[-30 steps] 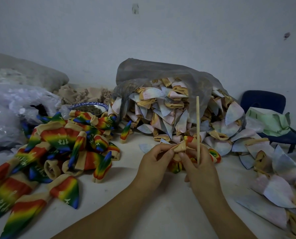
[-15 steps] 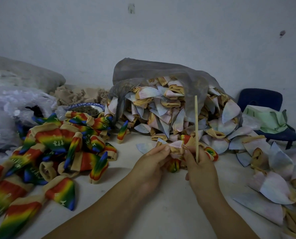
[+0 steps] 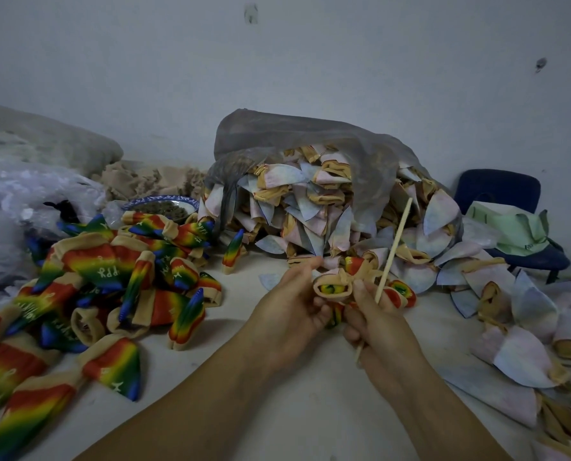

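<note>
Fabric piece [image 3: 332,288], one, pinched by left hand [image 3: 287,314] fingers; right hand [image 3: 382,324] fingers grip one stick [image 3: 395,241].

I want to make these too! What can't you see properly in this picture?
All from the head view:
- Stick: its middle is hidden inside the right hand.
- Rolled fabric piece: its lower part is hidden behind the left hand.
- Bowl: what is in it is too dim and small to name.
- Grey bag: it covers the pieces deeper inside.
- Rainbow pile: cut off by the left edge.
</note>
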Demonstrator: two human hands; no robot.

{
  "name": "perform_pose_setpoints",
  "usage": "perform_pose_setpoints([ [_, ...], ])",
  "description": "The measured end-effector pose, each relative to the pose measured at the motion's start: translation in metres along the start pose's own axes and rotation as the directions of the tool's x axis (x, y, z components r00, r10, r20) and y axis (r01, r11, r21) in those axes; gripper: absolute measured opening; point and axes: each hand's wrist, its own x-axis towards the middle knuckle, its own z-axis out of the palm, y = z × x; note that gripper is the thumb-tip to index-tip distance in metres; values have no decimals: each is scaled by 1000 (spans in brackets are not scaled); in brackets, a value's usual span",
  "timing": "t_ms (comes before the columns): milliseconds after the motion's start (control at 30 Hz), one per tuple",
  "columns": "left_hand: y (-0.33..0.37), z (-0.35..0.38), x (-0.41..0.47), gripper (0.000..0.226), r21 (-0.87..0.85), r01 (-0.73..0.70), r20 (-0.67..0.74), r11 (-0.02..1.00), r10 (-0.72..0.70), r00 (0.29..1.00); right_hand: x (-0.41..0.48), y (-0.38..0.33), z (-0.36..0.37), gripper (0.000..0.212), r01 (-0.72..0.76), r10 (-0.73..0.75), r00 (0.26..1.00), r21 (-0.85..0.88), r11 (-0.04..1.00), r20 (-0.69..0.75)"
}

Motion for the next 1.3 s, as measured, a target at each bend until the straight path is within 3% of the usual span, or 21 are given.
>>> perform_pose_setpoints([
  [67,-3,0,-4,29,300,-98,-15,949,108,994,1,0,-1,17,-24,24,1000,-8,1000,3],
  [133,-5,-1,-5,33,532,-171,5,830,199,980,2,2,-1,20,-34,34,999,-48,998,-3],
  [233,-7,0,-5,27,696,-243,24,676,316,948,3,2,-2,21,-36,34,999,-83,996,-23],
  [333,-7,2,-5,26,753,-212,-5,623,328,945,4,5,-2,21,-12,4,999,-148,989,-49],
  [533,-11,0,-3,18,593,-21,-228,805,193,954,6,12,-3,15,102,-171,981,-499,861,-95],
  [600,-12,0,-4,18,371,6,-184,929,67,981,7,12,-4,16,166,-262,962,-599,783,-77],
  [667,-8,1,-3,32,164,64,-135,984,-42,990,7,12,-4,17,240,-346,938,-662,710,-31],
  [800,0,0,-3,37,116,108,-70,987,-101,992,6,14,-2,17,329,-444,896,-703,630,22],
  [1000,-7,-2,-2,27,46,50,-147,998,-43,988,10,11,-10,14,345,-465,885,-712,612,28],
  [1100,-9,-5,1,26,65,-9,-182,998,21,983,10,12,-10,5,345,-482,876,-731,589,25],
  [1300,-8,-6,1,29,85,-46,-188,995,62,980,7,16,-4,4,347,-486,873,-756,555,44],
])
